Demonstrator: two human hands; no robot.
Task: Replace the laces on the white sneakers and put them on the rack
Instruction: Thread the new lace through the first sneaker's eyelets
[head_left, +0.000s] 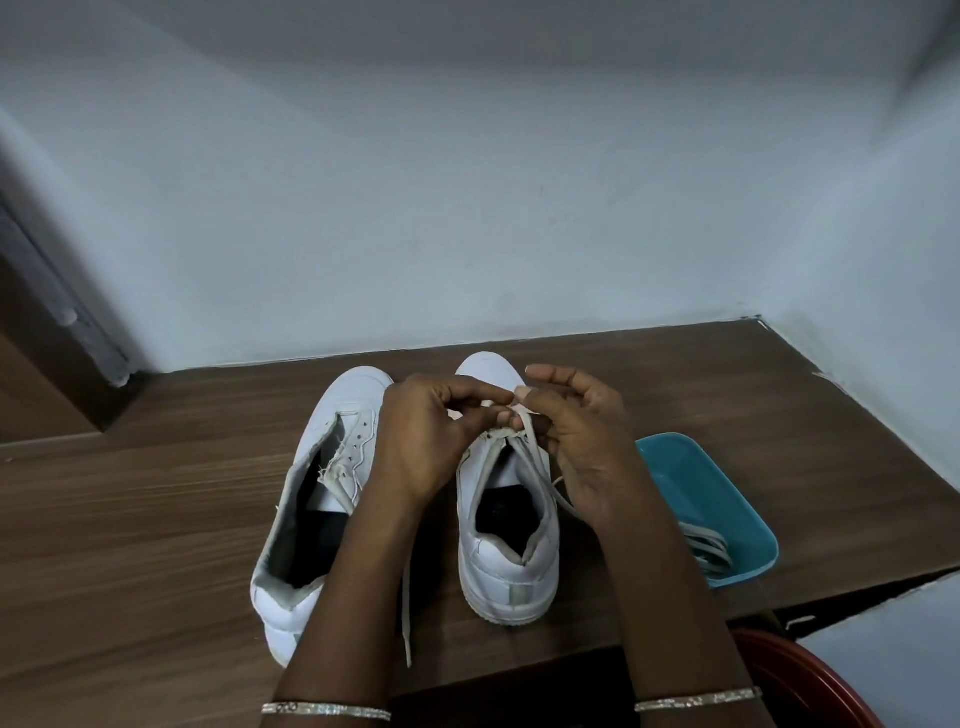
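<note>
Wooden desk (156, 519) holds both sneakers (506, 561). Left hand (421, 441) and right hand (582, 447) pinch the lace (530, 441); best kept flat, untwisted.

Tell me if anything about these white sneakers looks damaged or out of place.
Yes. The unlaced white sneaker on the left has a frayed eyelet flap, threads sticking out along its torn edge. An off-white flat lace end trails to the wooden table's front edge.
</note>
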